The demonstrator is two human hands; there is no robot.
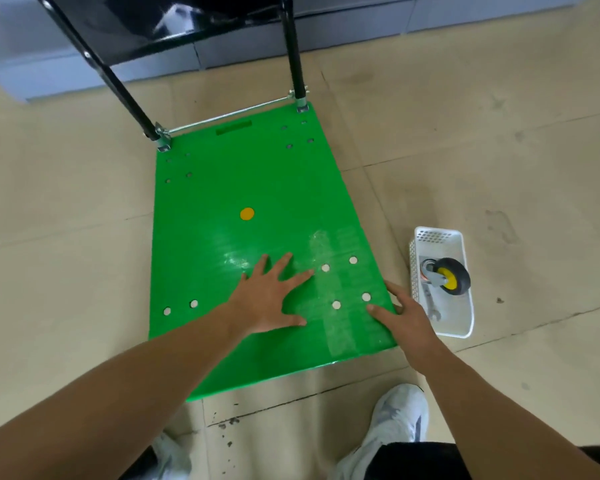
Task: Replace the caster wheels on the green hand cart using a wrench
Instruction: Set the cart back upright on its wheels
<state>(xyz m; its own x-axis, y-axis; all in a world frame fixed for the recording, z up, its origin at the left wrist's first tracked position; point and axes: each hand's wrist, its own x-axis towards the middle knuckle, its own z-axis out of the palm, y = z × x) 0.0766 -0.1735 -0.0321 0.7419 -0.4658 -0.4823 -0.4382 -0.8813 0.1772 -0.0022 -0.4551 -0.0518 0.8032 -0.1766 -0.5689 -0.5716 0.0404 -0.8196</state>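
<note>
On the floor, the green hand cart (222,188) lies deck up. The left hand (267,299) presses flat on it, fingers spread, and the right hand (407,315) rests at its near right edge; I cannot tell whether its fingers curl under. Just right, a basket (461,320) holds one caster wheel (447,277) and the wrench (430,306), both untouched. The swap looks unfinished, and any wheels beneath are hidden.

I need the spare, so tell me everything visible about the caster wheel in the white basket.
The caster wheel has a black tyre, yellow hub and grey metal bracket. It lies tilted in the white perforated basket on the floor, right of the green cart, next to a wrench.
</note>
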